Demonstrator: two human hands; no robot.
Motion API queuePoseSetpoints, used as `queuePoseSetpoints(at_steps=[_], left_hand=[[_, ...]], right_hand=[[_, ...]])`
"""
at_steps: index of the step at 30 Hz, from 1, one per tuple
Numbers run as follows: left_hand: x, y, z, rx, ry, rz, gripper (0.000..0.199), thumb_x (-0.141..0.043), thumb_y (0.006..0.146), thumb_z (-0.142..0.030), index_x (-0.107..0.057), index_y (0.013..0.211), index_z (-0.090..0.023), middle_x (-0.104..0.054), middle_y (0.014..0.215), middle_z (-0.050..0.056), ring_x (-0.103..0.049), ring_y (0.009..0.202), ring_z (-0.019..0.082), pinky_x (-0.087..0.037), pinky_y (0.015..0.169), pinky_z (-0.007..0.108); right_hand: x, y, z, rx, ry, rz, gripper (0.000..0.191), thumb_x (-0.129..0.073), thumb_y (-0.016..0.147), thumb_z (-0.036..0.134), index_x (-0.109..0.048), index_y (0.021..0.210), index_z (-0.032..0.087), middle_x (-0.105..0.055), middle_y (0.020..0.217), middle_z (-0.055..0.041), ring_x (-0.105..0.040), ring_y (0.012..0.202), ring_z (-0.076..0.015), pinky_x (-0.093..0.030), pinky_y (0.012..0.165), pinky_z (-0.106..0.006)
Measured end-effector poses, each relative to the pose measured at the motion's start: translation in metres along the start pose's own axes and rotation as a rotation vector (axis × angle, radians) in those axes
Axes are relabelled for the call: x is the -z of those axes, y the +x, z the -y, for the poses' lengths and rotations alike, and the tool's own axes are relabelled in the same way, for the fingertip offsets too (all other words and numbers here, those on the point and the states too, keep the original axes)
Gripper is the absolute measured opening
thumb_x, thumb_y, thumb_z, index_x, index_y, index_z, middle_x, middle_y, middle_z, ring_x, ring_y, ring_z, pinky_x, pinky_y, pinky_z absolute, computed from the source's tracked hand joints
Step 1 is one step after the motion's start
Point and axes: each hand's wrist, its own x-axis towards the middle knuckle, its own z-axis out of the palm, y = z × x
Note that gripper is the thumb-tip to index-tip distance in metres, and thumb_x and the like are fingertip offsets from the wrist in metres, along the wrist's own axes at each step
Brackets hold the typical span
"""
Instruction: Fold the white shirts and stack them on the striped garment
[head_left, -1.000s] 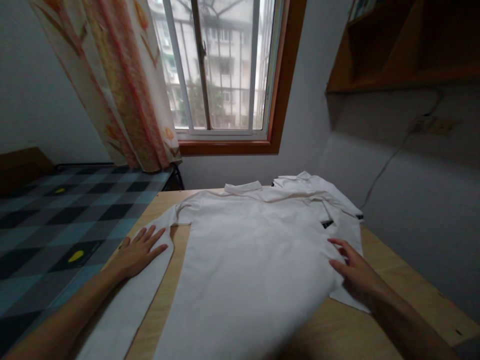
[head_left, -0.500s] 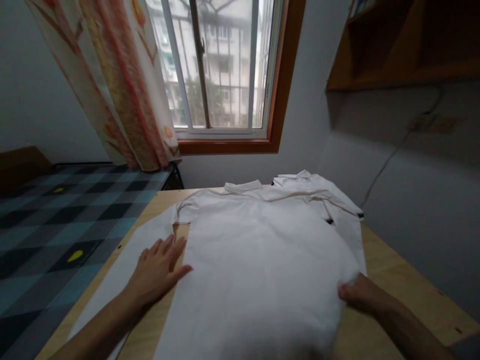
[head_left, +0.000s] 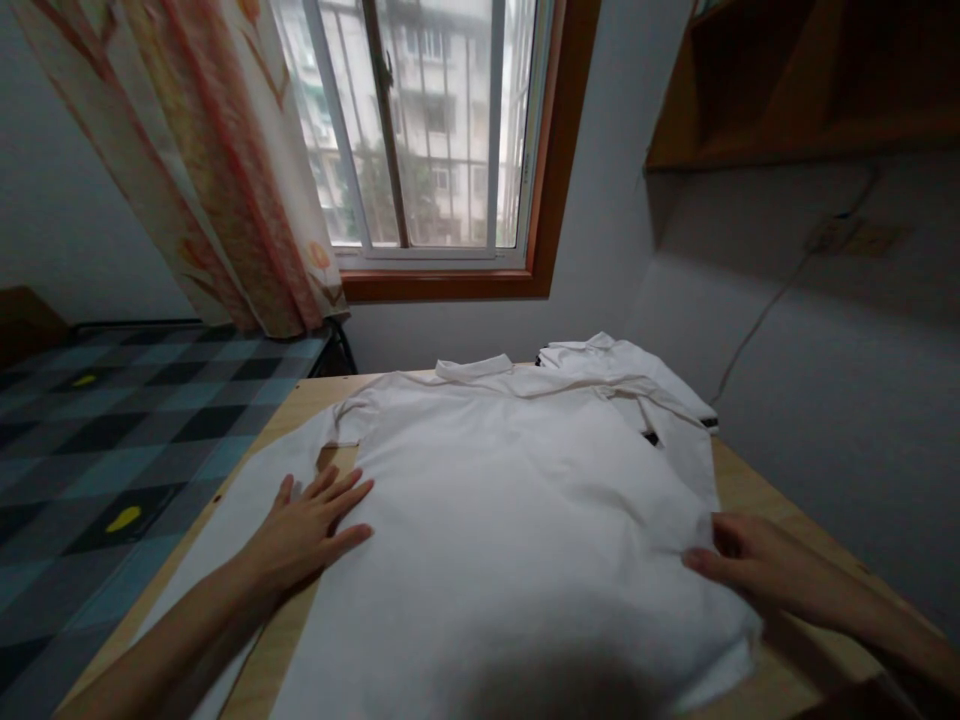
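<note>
A white long-sleeved shirt lies spread on the wooden table, its collar toward the far edge. Its left sleeve stretches down along the table's left side. My left hand is open, palm down with fingers spread, over the gap beside that sleeve; its fingertips touch the shirt's left edge. At the right edge, my right hand pinches the fabric, thumb on top and the other fingers partly hidden. Lower down on that side the cloth is bunched and slightly raised. A dark blur covers the bottom middle.
Another white garment with dark trim lies at the table's far right corner. The wooden table shows at both sides. A bed with a checked cover stands at left. Behind are a curtain, a window and a wall shelf.
My right hand has moved slightly right and up along the shirt's edge, and the lower right fabric now spreads farther right. My left hand stays spread, its fingers now at the shirt's left edge.
</note>
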Motion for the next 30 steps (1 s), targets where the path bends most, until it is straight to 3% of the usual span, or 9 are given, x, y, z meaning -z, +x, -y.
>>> queuePoseSetpoints(at_steps=[4, 6, 9, 12, 15, 17, 22, 26, 30], left_hand=[[0.02, 0.021, -0.037, -0.065, 0.086, -0.116, 0.045, -0.05, 0.087, -0.058, -0.072, 0.11, -0.026, -0.062, 0.129, 0.014, -0.039, 0.135, 0.039, -0.005, 0.111, 0.068], [0.022, 0.037, -0.069, -0.132, 0.075, -0.196, 0.05, -0.048, 0.089, -0.057, -0.065, 0.123, -0.024, -0.055, 0.137, 0.014, -0.037, 0.136, 0.037, -0.008, 0.112, 0.066], [0.01, 0.059, -0.108, -0.238, -0.008, -0.127, 0.061, -0.044, 0.091, -0.059, -0.044, 0.143, -0.029, -0.036, 0.154, 0.009, -0.026, 0.143, 0.035, -0.013, 0.113, 0.063], [-0.007, 0.072, -0.122, -0.28, -0.07, -0.028, 0.068, -0.038, 0.089, -0.066, -0.035, 0.148, -0.032, -0.025, 0.158, 0.007, -0.017, 0.146, 0.036, -0.014, 0.113, 0.063], [-0.015, 0.075, -0.117, -0.29, -0.099, -0.001, 0.073, -0.034, 0.088, -0.071, -0.031, 0.15, -0.033, -0.019, 0.16, 0.006, -0.011, 0.147, 0.036, -0.011, 0.114, 0.063], [-0.014, 0.075, -0.114, -0.287, -0.113, 0.014, 0.075, -0.032, 0.087, -0.073, -0.03, 0.15, -0.033, -0.018, 0.16, 0.006, -0.01, 0.147, 0.036, -0.01, 0.114, 0.063], [-0.011, 0.075, -0.114, -0.291, -0.139, 0.02, 0.075, -0.033, 0.086, -0.074, -0.03, 0.15, -0.034, -0.018, 0.16, 0.005, -0.01, 0.147, 0.036, -0.01, 0.114, 0.063], [-0.014, 0.076, -0.114, -0.298, -0.145, 0.015, 0.076, -0.032, 0.086, -0.075, -0.03, 0.15, -0.034, -0.018, 0.16, 0.006, -0.01, 0.147, 0.036, -0.009, 0.114, 0.064], [-0.016, 0.077, -0.113, -0.297, -0.132, 0.015, 0.076, -0.033, 0.086, -0.074, -0.03, 0.15, -0.034, -0.018, 0.16, 0.005, -0.01, 0.147, 0.036, -0.01, 0.114, 0.064]], right_hand=[[0.009, 0.061, -0.011, 0.157, -0.24, -0.326, 0.053, -0.061, 0.075, 0.052, -0.064, 0.117, 0.019, -0.072, 0.092, -0.01, -0.067, 0.08, -0.0277, -0.053, 0.074, -0.039], [0.009, 0.105, 0.004, 0.359, -0.354, -0.501, 0.058, -0.059, 0.08, 0.048, -0.056, 0.128, 0.017, -0.065, 0.118, -0.0144, -0.061, 0.106, -0.0316, -0.049, 0.089, -0.045], [0.001, 0.173, 0.034, 0.564, -0.596, -0.556, 0.058, -0.062, 0.082, 0.042, -0.052, 0.131, 0.012, -0.055, 0.133, -0.0186, -0.049, 0.124, -0.0335, -0.039, 0.103, -0.047], [-0.008, 0.228, 0.056, 0.495, -0.725, -0.469, 0.051, -0.063, 0.084, 0.036, -0.054, 0.13, 0.015, -0.057, 0.132, -0.0173, -0.051, 0.122, -0.0302, -0.039, 0.101, -0.042], [-0.005, 0.269, 0.067, 0.323, -0.754, -0.361, 0.028, -0.055, 0.089, 0.031, -0.065, 0.112, 0.019, -0.068, 0.11, -0.0123, -0.062, 0.104, -0.026, -0.044, 0.088, -0.035], [0.005, 0.291, 0.07, 0.228, -0.726, -0.393, 0.029, -0.046, 0.094, 0.035, -0.068, 0.102, 0.018, -0.07, 0.101, -0.0118, -0.064, 0.094, -0.0251, -0.044, 0.079, -0.033], [0.022, 0.327, 0.062, -0.086, -0.682, -0.595, 0.038, -0.051, 0.091, 0.044, -0.064, 0.11, 0.013, -0.066, 0.11, -0.0171, -0.059, 0.104, -0.0292, -0.042, 0.083, -0.039], [0.014, 0.328, 0.047, -0.043, -0.737, -0.57, 0.041, -0.052, 0.091, 0.04, -0.059, 0.12, 0.012, -0.06, 0.123, -0.0201, -0.051, 0.117, -0.0331, -0.038, 0.093, -0.047], [0.023, 0.301, 0.024, 0.033, -0.661, -0.523, 0.05, -0.049, 0.09, 0.045, -0.053, 0.13, 0.014, -0.057, 0.129, -0.0184, -0.053, 0.117, -0.0324, -0.039, 0.096, -0.046]])
